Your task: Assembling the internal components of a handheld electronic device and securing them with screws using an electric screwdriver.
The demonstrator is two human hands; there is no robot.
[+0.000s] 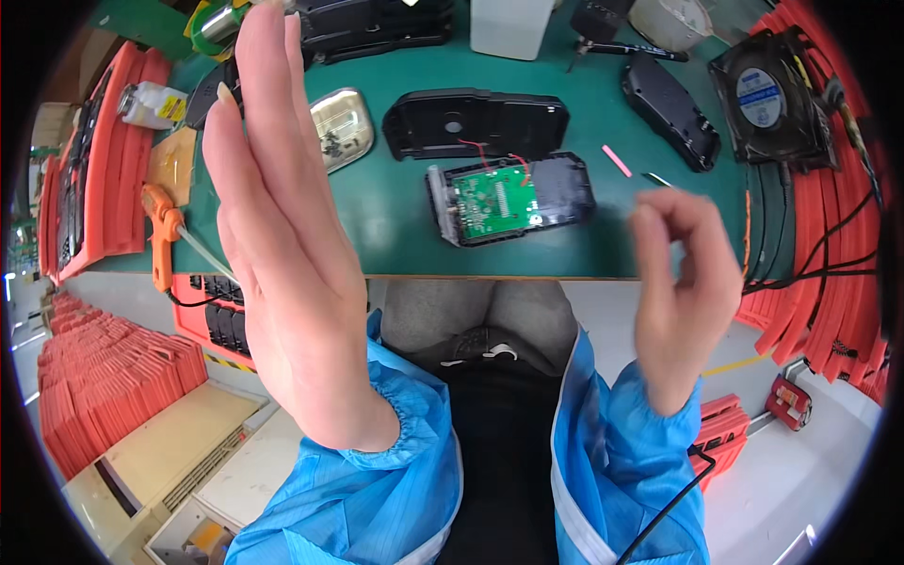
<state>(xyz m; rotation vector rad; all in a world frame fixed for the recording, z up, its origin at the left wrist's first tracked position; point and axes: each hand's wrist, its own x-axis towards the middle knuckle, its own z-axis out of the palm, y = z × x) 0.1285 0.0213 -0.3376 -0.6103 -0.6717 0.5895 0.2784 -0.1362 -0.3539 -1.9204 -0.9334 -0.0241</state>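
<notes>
My left hand (292, 245) is raised above the left of the bench, close to the camera. Its fingers are stretched out and nothing shows in them. Slightly blurred, my right hand (687, 273) hovers past the bench's front edge with thumb and forefinger pinched together; what they hold, if anything, is hidden. Between the hands lies an opened black plastic housing with a green circuit board (494, 200) in it. Red wires run from the board to a second black housing half (476, 122) behind it. Neither hand touches these parts.
An orange glue gun (162, 231) and a metal tray (341, 127) of small parts are at left. A pink stick (617, 160), a black casing (669, 111) and a fan (767, 99) lie at right. Red foam trays (118, 377) and cables flank the green bench (395, 240).
</notes>
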